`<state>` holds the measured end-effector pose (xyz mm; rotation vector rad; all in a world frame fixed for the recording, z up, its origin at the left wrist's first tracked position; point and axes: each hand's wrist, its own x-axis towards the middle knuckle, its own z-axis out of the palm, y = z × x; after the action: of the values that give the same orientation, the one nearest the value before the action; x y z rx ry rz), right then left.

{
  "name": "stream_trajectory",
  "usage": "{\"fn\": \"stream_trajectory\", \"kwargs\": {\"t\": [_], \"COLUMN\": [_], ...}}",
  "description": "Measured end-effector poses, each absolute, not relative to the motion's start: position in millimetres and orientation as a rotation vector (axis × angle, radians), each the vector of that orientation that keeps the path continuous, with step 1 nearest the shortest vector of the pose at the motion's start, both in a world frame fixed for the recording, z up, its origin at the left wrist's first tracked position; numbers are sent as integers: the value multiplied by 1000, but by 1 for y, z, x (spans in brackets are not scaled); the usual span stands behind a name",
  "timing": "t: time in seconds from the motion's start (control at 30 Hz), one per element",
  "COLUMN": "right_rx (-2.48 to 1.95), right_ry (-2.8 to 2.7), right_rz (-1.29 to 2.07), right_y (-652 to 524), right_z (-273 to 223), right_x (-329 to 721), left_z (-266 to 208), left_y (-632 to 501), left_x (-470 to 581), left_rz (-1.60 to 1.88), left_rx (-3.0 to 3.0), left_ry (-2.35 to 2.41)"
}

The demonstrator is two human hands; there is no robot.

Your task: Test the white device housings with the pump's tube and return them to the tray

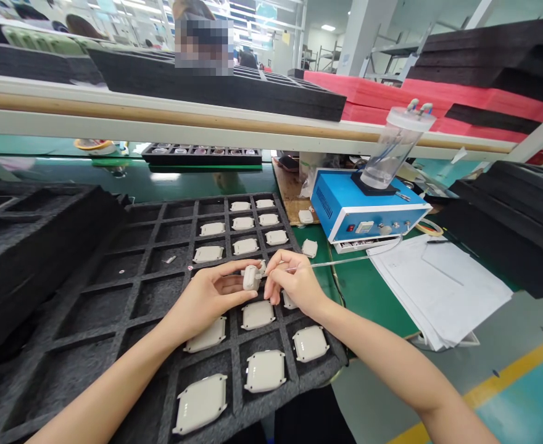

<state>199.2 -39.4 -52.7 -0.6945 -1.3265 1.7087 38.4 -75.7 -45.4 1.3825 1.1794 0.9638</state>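
Between the thumb and fingers of my left hand (211,293) is a beige watch case (252,278), turned edge-on above the tray. My right hand (294,280) is closed in a pinch on the end of a thin clear tube (345,262), close beside the case. The tip is too small to make out. Under both hands lies a black foam tray (235,394) divided into square compartments. Several more beige watch cases (265,371) rest in its right-hand columns. A small pale piece (169,259) sits in a compartment farther left.
The tube runs to a blue machine (368,206) with a clear cylinder (398,148) on top. Two loose watch cases lie on the green bench (364,302) near white papers (442,290). Stacked black foam trays (35,246) stand at left. A shelf (207,120) crosses above.
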Motion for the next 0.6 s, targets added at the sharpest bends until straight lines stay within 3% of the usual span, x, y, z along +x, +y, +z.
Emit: {"fn": "stream_trajectory", "kwargs": {"t": [0.6], "right_rx": [-707], "right_ry": [-1326], "right_rz": [1704], "right_y": [-39], "right_z": [-52], "right_x": [200], "left_z": [-46], "left_y": [-76], "left_x": [38], "left_rz": [970], "left_rx": [1383], "left_ry": [1187]}}
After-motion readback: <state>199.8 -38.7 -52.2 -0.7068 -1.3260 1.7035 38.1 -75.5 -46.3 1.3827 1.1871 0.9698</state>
